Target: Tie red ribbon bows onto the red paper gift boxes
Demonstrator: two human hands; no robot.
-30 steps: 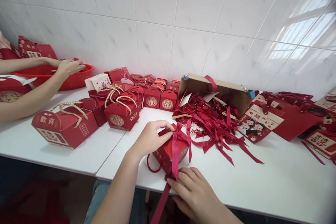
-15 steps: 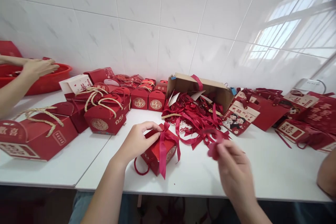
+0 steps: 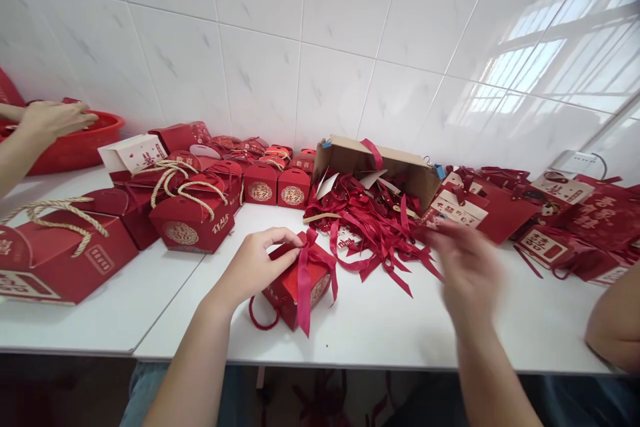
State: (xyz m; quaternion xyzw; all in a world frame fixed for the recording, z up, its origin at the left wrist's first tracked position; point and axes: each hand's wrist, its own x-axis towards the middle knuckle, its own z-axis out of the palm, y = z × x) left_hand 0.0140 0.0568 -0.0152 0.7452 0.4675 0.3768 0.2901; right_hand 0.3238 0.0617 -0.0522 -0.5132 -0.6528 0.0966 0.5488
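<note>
Right hand (image 3: 470, 273): swung from your red box (image 3: 286, 297) toward the ribbon pile (image 3: 375, 230); too blurred to tell its grip.
Left hand (image 3: 261, 257): pinching the box's top.
White table (image 3: 380, 333): box sits before you.
Bow (image 3: 311, 245): looks tied; what's left, unclear.

The right hand (image 3: 469, 273) has moved away from the ribbon-tied box (image 3: 287, 287).

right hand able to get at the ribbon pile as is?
Probably yes: the right hand, though blurred, is beside the ribbon pile; the cardboard box stands behind the pile, leaving its near side open.
</note>
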